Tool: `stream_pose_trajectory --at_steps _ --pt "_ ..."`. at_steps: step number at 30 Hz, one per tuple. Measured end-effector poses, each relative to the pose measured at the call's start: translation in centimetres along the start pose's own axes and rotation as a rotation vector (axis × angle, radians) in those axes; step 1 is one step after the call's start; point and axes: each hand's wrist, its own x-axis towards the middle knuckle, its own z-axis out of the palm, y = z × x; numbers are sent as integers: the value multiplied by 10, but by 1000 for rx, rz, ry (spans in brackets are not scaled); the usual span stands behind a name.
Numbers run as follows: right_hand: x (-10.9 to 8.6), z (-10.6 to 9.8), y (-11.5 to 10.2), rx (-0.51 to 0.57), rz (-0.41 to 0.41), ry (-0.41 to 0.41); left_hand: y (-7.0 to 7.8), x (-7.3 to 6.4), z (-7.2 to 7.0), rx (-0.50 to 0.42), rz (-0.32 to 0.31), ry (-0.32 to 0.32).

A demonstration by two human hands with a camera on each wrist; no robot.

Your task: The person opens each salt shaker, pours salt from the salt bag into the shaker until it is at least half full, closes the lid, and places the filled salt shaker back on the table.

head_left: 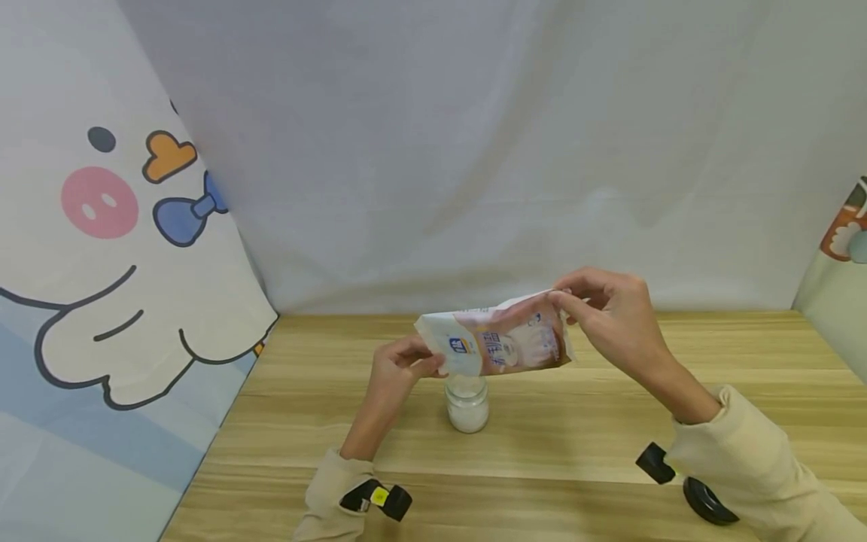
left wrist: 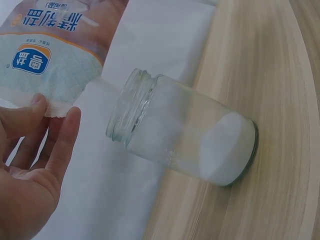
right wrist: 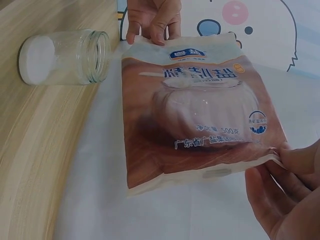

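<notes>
A printed bag of salt [head_left: 521, 339], brown and pale blue, is held in the air between both hands. My left hand [head_left: 400, 369] pinches its pale blue end between thumb and fingers. The opposite end, higher up, is gripped at a corner by my right hand [head_left: 612, 320]. Below the bag a clear glass jar [left wrist: 185, 130] without a lid stands upright on the table, white salt [left wrist: 227, 150] covering its bottom. From the bag's lower corner a faint white stream [left wrist: 107, 86] runs to the jar's mouth.
The wooden table [head_left: 325, 421] ends at a pale cloth backdrop [head_left: 433, 165]. On the left hangs a cartoon-printed sheet [head_left: 88, 301]. A black round object [head_left: 707, 503] lies near the right sleeve [head_left: 752, 459].
</notes>
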Motion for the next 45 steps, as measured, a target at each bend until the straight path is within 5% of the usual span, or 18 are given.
stream_pose_trajectory --at_steps 45 --pt "0 1 -3 13 -1 9 -1 0 2 -25 15 10"
